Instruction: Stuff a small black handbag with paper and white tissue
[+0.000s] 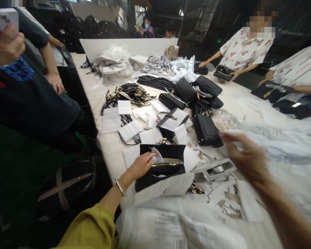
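Near table edge [106, 150], left hand [142, 163] in open bag [171, 170], right hand [245, 152] apart

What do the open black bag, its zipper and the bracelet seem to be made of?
The open black bag: leather or imitation, judging by its smooth, matte surface. Its zipper: probably metal, given the golden gleam. The bracelet: likely polished metal, judging by its silvery shine.

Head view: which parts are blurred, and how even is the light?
In the head view, the right hand is smeared, probably by motion, while the open black bag looks clearer; in the head view, the floor at left sinks into near-black beside the brighter table; in the head view, print on the plastic at the bottom is too soft to read.
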`<state>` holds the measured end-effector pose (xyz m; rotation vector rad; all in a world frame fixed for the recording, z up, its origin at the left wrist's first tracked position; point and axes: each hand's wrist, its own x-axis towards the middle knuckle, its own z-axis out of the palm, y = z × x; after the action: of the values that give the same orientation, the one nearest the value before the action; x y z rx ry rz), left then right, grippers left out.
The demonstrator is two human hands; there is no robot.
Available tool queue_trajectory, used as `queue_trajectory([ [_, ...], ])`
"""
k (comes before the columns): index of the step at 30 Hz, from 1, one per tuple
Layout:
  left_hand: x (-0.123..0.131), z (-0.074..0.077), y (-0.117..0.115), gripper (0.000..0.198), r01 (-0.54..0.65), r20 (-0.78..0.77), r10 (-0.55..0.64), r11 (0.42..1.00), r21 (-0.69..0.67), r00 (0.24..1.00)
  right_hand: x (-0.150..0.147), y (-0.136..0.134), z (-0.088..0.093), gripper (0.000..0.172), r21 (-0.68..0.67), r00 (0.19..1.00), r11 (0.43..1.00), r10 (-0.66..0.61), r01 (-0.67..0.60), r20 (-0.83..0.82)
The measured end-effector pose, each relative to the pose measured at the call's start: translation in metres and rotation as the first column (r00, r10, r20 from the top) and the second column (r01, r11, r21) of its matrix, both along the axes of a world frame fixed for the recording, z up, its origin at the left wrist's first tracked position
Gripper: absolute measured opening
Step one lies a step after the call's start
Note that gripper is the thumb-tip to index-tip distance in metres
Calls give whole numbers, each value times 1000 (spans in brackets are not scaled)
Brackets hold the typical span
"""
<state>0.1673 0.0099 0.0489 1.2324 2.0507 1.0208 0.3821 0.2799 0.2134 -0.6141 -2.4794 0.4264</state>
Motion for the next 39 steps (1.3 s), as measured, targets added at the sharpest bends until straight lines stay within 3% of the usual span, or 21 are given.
queue_trajectory([
  [2, -11, -11, 3, 50, -16, 96, 17, 1000, -11, 995, -38, -58, -50, 30, -157, 917, 942, 327, -297, 228],
  [4, -15, -23, 1, 58, -31, 147, 36, 999, -38, 989, -70, -104, -86, 40, -221, 761, 901, 433, -372, 484],
  [6, -11, -34, -6, 68, -51, 162, 59, 997, -52, 985, -86, -131, -105, 46, -251, 624, 900, 429, -356, 653],
  [9, 6, -42, -23, 81, -146, 87, 152, 987, -70, 985, -83, -149, -110, 44, -264, 527, 905, 411, -334, 744],
  [12, 27, -43, -40, 87, -262, -42, 259, 959, -112, 965, -65, -164, -106, 50, -237, 453, 882, 421, -407, 786],
  [15, 38, -40, -50, 88, -289, 85, 305, 943, -164, 948, -54, -187, -110, 62, -181, 379, 863, 384, -472, 842],
  [18, 39, -37, -55, 84, -317, 262, 354, 932, -173, 898, -53, -206, -119, 63, -78, 423, 866, 319, -494, 848],
  [22, 38, -37, -57, 81, -383, 365, 401, 915, -124, 840, -51, -217, -125, 57, -7, 484, 885, 262, -466, 835],
  [28, 42, -41, -54, 73, -446, 334, 454, 889, -106, 826, -44, -225, -129, 54, 36, 585, 928, 203, -371, 785],
  [35, 36, -42, -47, 71, -482, 351, 490, 869, -117, 798, -45, -190, -108, 46, -61, 489, 994, 96, -87, 867],
  [39, 39, -45, -46, 74, -484, 427, 472, 871, -87, 772, -34, -182, -108, 43, -44, 512, 999, 44, -12, 858],
])
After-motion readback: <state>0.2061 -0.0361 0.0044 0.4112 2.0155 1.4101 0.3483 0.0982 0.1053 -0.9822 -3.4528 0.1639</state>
